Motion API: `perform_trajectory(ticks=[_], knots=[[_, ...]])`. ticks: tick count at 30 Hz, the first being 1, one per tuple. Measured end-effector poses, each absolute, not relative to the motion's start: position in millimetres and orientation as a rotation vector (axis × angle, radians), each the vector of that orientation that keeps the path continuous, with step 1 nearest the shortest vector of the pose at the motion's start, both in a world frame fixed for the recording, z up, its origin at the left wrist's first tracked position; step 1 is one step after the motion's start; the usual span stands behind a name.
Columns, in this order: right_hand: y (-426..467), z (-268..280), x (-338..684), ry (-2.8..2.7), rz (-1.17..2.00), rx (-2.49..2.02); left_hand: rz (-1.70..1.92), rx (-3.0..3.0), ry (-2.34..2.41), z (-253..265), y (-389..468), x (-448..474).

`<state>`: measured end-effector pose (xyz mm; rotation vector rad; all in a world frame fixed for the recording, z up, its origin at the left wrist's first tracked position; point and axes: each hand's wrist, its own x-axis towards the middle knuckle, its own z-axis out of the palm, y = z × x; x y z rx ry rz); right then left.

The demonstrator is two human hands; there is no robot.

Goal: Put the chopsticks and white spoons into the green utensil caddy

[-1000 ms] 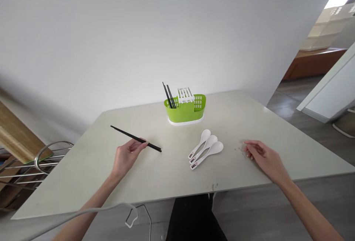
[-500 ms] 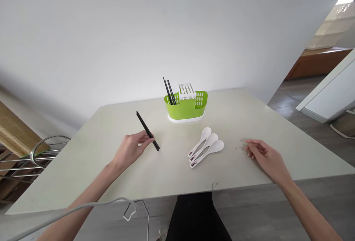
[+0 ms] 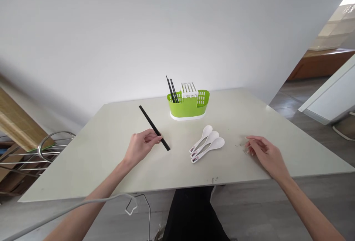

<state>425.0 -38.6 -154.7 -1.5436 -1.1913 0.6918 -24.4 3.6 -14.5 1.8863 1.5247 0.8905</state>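
My left hand (image 3: 141, 146) pinches a black chopstick (image 3: 151, 122) near its lower end, and the stick slants up and away to the left above the pale table (image 3: 111, 152). A green cutlery holder (image 3: 188, 104) with a white insert stands at the table's far middle, with several black chopsticks (image 3: 172, 90) upright in its left compartment. Three white spoons (image 3: 206, 144) lie side by side in front of the holder, bowls away from me. My right hand (image 3: 263, 152) rests on the table to the right of the spoons, fingers loosely curled, holding nothing.
A metal rack (image 3: 36, 156) stands off the table's left side, with wooden boards (image 3: 13, 122) behind it. A grey cable (image 3: 83, 206) hangs below the near table edge. A white wall rises behind the table; a floor and doorway lie to the right.
My left hand lifted the black chopstick off the table and swung it from lying crosswise to pointing up and away, drifting right towards the holder. The right hand stayed in place.
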Motion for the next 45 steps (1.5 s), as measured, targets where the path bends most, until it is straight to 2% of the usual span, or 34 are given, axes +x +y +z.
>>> perform_trajectory(ticks=[4, 10, 14, 23, 33, 40, 45], knots=[[-52.4, -122.4, 380.2, -1.238, 0.719, -1.391, 0.883, 1.551, 1.341, -10.0, -11.6, -3.9], [-80.5, -66.9, 278.1, -1.629, 1.266, -1.127, 0.912, 1.319, 1.154, -12.2, -24.0, 32.4], [-85.9, -64.8, 244.6, -1.447, 1.425, -1.024, 0.882, 1.322, 1.138, -12.3, -29.0, 40.7], [-90.3, -76.2, 254.4, -1.364, 1.479, -1.025, 1.003, 1.299, 1.236, -7.0, -26.5, 16.2], [-81.2, -73.9, 258.4, -1.334, 1.413, -1.003, 1.063, 1.291, 1.254, 2.8, -4.5, 11.9], [-52.0, -96.1, 356.4, -1.191, 0.959, -1.283, 1.599, 1.079, 1.266, 57.2, 86.0, -16.7], [-32.6, -145.0, 421.4, -1.081, 0.752, -1.493, 1.691, 1.258, 1.402, 74.3, 140.4, -34.1]])
